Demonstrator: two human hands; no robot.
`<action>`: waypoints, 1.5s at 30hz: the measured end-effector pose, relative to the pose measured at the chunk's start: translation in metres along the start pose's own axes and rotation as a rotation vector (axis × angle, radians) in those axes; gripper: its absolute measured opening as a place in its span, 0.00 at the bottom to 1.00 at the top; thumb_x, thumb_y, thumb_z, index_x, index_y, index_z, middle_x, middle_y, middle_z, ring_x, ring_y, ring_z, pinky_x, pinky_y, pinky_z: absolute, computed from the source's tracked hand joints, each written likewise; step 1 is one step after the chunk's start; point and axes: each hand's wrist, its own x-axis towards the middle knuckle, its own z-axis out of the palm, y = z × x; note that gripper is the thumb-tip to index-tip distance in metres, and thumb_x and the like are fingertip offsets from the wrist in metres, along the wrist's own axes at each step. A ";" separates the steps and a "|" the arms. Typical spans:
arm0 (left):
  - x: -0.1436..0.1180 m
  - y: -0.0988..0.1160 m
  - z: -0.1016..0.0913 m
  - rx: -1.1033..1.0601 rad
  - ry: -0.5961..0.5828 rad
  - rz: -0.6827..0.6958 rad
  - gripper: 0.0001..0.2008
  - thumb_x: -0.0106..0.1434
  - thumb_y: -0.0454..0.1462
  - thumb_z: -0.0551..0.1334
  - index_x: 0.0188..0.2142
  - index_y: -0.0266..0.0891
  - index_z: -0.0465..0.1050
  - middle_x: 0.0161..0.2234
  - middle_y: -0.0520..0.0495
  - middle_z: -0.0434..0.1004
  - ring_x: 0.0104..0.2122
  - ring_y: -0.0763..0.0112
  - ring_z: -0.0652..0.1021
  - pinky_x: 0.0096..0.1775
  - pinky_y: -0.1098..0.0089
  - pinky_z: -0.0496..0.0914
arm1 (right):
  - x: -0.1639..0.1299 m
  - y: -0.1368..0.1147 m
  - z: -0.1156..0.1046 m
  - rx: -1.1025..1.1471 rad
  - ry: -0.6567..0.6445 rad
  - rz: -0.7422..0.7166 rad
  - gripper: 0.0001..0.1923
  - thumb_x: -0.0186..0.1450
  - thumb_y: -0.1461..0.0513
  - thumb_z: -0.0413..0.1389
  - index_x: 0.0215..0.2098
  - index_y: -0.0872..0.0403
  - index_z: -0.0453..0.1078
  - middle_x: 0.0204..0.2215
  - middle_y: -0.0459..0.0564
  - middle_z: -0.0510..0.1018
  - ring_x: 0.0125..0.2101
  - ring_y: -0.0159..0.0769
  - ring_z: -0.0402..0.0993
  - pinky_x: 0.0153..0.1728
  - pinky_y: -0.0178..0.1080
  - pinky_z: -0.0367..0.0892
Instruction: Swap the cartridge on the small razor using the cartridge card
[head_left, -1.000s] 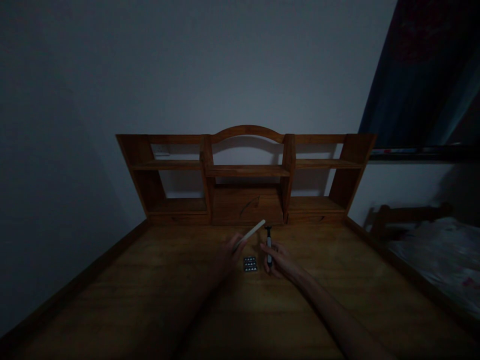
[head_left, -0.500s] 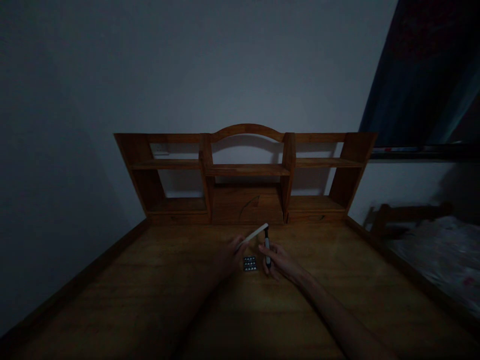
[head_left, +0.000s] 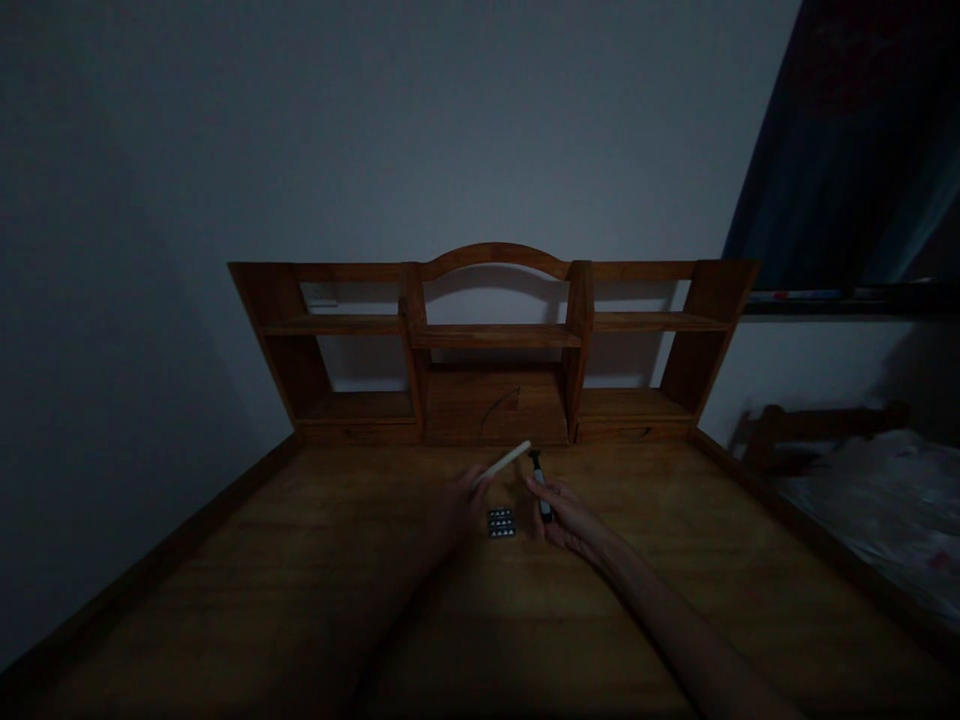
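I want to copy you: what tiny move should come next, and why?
Perhaps the right hand should nudge its razor-like tool gently toward the pale stick in the left hand, because the tool's head is close to the stick's tip.

Dim room, pale wall [head_left: 480, 120], wooden desk [head_left: 315, 590], shelf unit [head_left: 495, 338], dark curtain [head_left: 840, 150]

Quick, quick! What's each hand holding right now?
Left hand: closed, holding a pale stick.
Right hand: closed, holding a grey-and-black tool.
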 end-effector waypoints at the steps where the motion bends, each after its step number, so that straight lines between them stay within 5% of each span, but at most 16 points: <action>1: 0.001 -0.002 -0.002 0.001 0.040 -0.050 0.16 0.68 0.48 0.49 0.41 0.42 0.69 0.32 0.50 0.77 0.29 0.71 0.77 0.32 0.72 0.69 | 0.000 -0.001 0.000 0.000 0.014 -0.001 0.22 0.62 0.46 0.56 0.29 0.56 0.65 0.12 0.46 0.73 0.06 0.25 0.58 0.05 0.27 0.47; 4: 0.003 -0.003 -0.008 -0.028 0.120 -0.120 0.17 0.68 0.48 0.47 0.41 0.42 0.68 0.31 0.52 0.77 0.28 0.72 0.77 0.31 0.73 0.69 | -0.001 -0.004 0.000 0.013 0.055 0.002 0.21 0.62 0.46 0.57 0.29 0.56 0.65 0.12 0.45 0.73 0.07 0.27 0.60 0.06 0.27 0.49; 10: -0.001 0.004 0.003 -0.039 0.003 0.094 0.14 0.67 0.45 0.52 0.44 0.43 0.72 0.40 0.48 0.79 0.37 0.69 0.79 0.40 0.70 0.71 | -0.003 -0.002 0.001 -0.001 -0.010 0.007 0.21 0.64 0.47 0.54 0.28 0.57 0.66 0.12 0.46 0.73 0.06 0.26 0.57 0.05 0.27 0.48; 18: 0.001 -0.004 -0.008 -0.070 0.173 -0.045 0.17 0.68 0.46 0.49 0.47 0.43 0.70 0.37 0.49 0.79 0.35 0.69 0.80 0.37 0.71 0.72 | -0.002 0.003 -0.001 -0.002 -0.081 0.043 0.21 0.64 0.47 0.54 0.26 0.57 0.65 0.11 0.44 0.71 0.06 0.25 0.56 0.06 0.27 0.46; 23: -0.001 -0.002 0.008 -0.101 -0.030 0.127 0.17 0.68 0.46 0.50 0.47 0.44 0.72 0.44 0.48 0.79 0.41 0.68 0.79 0.45 0.69 0.72 | -0.004 0.001 0.001 0.018 -0.079 -0.001 0.22 0.64 0.47 0.54 0.24 0.57 0.65 0.11 0.44 0.70 0.07 0.24 0.57 0.07 0.27 0.46; 31: 0.005 -0.014 0.000 -0.052 0.134 -0.128 0.19 0.68 0.48 0.48 0.44 0.41 0.72 0.38 0.47 0.80 0.37 0.66 0.79 0.41 0.67 0.72 | -0.001 -0.002 -0.001 0.077 0.060 -0.014 0.20 0.61 0.49 0.59 0.24 0.55 0.64 0.10 0.41 0.69 0.08 0.24 0.59 0.09 0.27 0.51; 38: -0.004 0.007 0.004 -0.093 -0.092 0.123 0.16 0.68 0.45 0.50 0.48 0.45 0.72 0.43 0.49 0.80 0.40 0.68 0.79 0.44 0.69 0.72 | 0.003 0.003 -0.003 0.122 0.093 -0.035 0.19 0.60 0.50 0.60 0.23 0.55 0.65 0.10 0.41 0.68 0.08 0.23 0.58 0.10 0.27 0.53; 45: 0.002 0.003 -0.005 -0.067 0.029 -0.095 0.19 0.68 0.47 0.48 0.45 0.43 0.73 0.39 0.48 0.81 0.37 0.68 0.80 0.40 0.70 0.73 | 0.007 0.008 -0.009 0.130 0.102 -0.015 0.19 0.60 0.51 0.61 0.23 0.55 0.65 0.11 0.41 0.69 0.08 0.23 0.58 0.08 0.27 0.52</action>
